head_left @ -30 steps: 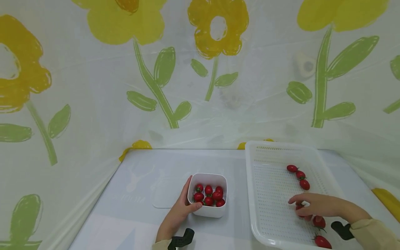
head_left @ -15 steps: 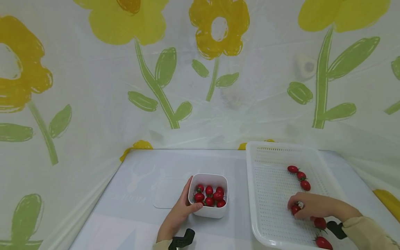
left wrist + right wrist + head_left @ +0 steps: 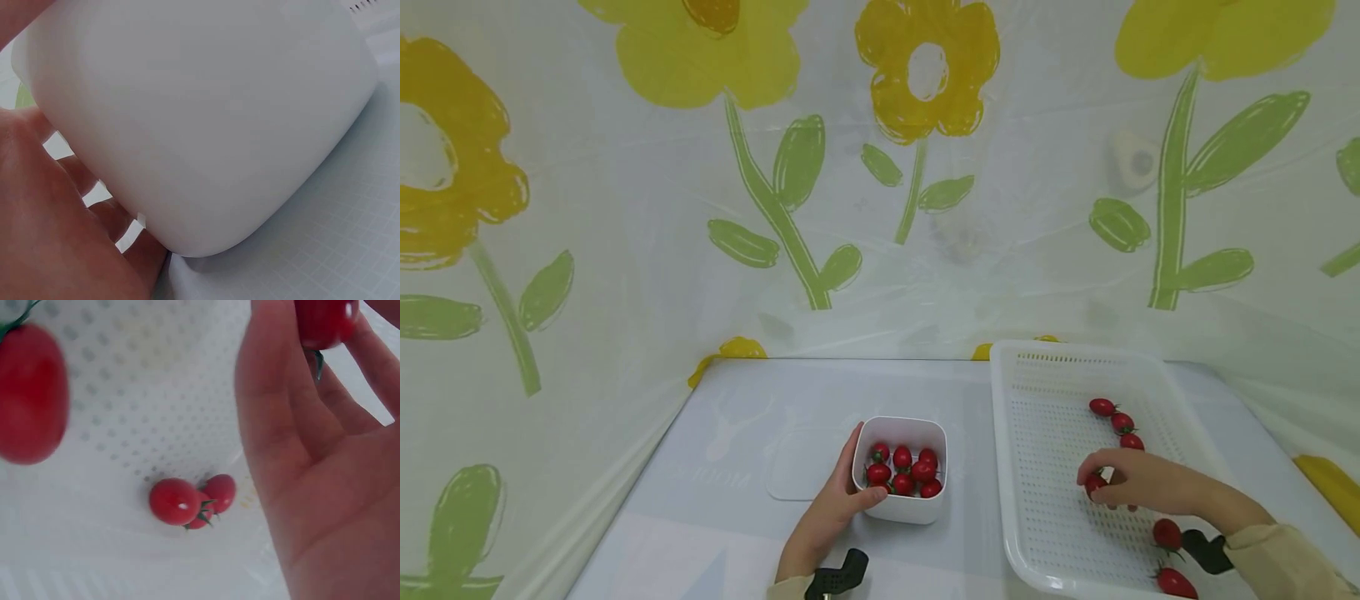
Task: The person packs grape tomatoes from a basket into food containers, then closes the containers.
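My left hand [image 3: 831, 508] holds a small white square box [image 3: 906, 510] by its left side, thumb over the near rim and fingers along the wall. Inside the box lie several cherry tomatoes [image 3: 902, 457]. In the left wrist view the white box wall [image 3: 206, 125] fills most of the picture, fingers curled along its edge. Over the white perforated basket [image 3: 1026, 500], my right hand [image 3: 1157, 483] pinches one cherry tomato [image 3: 1094, 485] between thumb and fingers. That tomato [image 3: 326, 322] shows at the top of the right wrist view, its green stem hanging below.
Three cherry tomatoes [image 3: 1123, 422] sit in a row toward the back of the basket, the nearest partly behind the right hand. Two more, one a tomato [image 3: 1167, 533], lie nearer the front by the right wrist. A flowered curtain [image 3: 647, 217] hangs behind the white table [image 3: 715, 467].
My right hand has closed on a cherry tomato and moved it up and slightly left from its place in the basket. The left hand and box have stayed put.
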`<action>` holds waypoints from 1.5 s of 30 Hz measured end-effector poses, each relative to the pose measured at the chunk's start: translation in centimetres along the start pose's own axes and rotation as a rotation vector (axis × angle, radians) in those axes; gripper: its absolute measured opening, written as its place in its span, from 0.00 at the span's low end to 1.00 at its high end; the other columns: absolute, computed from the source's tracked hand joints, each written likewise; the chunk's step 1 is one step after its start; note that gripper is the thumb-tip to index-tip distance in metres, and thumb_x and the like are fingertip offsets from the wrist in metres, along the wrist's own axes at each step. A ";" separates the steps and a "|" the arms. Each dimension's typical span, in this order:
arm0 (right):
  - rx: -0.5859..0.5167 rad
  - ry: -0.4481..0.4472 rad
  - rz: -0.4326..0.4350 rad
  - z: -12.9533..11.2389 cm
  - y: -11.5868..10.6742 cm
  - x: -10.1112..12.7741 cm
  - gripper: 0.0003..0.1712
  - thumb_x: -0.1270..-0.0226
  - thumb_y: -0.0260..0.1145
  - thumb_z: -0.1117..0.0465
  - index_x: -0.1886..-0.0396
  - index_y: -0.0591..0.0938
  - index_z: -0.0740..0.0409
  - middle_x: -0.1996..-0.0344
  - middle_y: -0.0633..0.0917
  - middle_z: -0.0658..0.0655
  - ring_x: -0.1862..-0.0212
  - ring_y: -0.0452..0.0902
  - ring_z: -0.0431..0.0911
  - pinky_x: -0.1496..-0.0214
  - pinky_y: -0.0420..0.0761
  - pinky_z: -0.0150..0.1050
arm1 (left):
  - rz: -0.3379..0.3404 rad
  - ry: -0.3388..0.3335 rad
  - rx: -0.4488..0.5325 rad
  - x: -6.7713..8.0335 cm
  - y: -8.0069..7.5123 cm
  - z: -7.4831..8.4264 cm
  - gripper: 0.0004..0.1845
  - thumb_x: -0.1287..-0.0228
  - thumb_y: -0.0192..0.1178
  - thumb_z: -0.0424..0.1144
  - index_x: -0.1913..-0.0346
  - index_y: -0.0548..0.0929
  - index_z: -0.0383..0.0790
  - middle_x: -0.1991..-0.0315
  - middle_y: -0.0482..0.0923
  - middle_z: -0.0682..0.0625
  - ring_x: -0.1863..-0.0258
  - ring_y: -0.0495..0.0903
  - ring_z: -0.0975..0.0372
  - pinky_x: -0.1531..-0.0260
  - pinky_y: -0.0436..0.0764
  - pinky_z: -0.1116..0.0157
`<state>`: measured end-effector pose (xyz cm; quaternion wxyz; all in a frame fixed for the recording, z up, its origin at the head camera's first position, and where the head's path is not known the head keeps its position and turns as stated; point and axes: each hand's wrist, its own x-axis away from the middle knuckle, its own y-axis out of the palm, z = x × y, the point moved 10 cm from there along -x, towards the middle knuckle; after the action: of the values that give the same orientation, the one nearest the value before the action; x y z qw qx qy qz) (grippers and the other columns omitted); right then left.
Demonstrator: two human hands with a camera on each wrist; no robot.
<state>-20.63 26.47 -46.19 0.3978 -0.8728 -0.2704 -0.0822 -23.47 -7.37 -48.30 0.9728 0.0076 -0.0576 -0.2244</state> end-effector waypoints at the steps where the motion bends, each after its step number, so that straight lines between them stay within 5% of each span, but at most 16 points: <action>1: -0.009 -0.015 0.014 -0.3 -0.2 0.0 0.17 0.42 0.62 0.54 0.55 0.76 0.56 0.68 0.77 0.51 0.70 0.73 0.46 0.72 0.75 0.35 | 0.000 0.002 0.000 0.0 0.0 -0.1 0.47 0.45 0.60 0.44 0.30 0.40 0.54 0.32 0.42 0.55 0.33 0.40 0.55 0.40 0.46 0.45; 12: 0.063 -0.242 0.202 -4.9 -2.0 0.4 0.10 0.40 0.61 0.53 0.58 0.75 0.44 0.62 0.75 0.48 0.66 0.72 0.38 0.70 0.77 0.34 | 0.017 0.017 0.011 -1.3 -0.9 -2.8 0.42 0.43 0.59 0.42 0.34 0.45 0.70 0.33 0.45 0.62 0.34 0.41 0.58 0.40 0.47 0.44; 21: 0.079 -0.403 0.353 -9.0 -3.0 1.3 0.11 0.41 0.62 0.57 0.58 0.75 0.43 0.60 0.74 0.46 0.64 0.74 0.38 0.67 0.77 0.33 | 0.026 0.022 0.001 -1.5 -1.0 -3.1 0.42 0.44 0.59 0.42 0.34 0.45 0.70 0.33 0.45 0.62 0.33 0.41 0.57 0.41 0.46 0.43; 29: 0.084 -0.389 0.482 -11.6 -3.5 1.8 0.13 0.43 0.64 0.57 0.58 0.75 0.41 0.57 0.73 0.43 0.63 0.73 0.37 0.65 0.76 0.32 | 0.028 0.036 0.009 -1.4 -0.9 -2.8 0.43 0.44 0.60 0.41 0.34 0.45 0.70 0.33 0.44 0.61 0.33 0.41 0.58 0.40 0.47 0.45; 40: -0.064 -0.442 0.585 -14.9 -2.8 1.9 0.20 0.42 0.63 0.61 0.49 0.72 0.45 0.57 0.76 0.46 0.60 0.74 0.39 0.64 0.77 0.33 | 0.025 0.042 0.000 -1.4 -1.0 -2.8 0.43 0.44 0.60 0.40 0.34 0.45 0.70 0.33 0.44 0.61 0.34 0.42 0.58 0.41 0.45 0.43; 45: -0.086 -0.400 0.664 -15.7 -2.2 1.8 0.21 0.42 0.63 0.60 0.48 0.72 0.43 0.56 0.76 0.43 0.58 0.74 0.38 0.64 0.77 0.32 | 0.023 0.044 0.003 -1.4 -1.0 -2.8 0.43 0.44 0.60 0.40 0.34 0.45 0.70 0.33 0.45 0.61 0.34 0.42 0.58 0.40 0.46 0.44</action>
<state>-19.17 16.80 -33.63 0.3050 -0.9276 -0.0416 0.2117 -24.78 -7.69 -51.27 0.9763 0.0136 -0.0364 -0.2129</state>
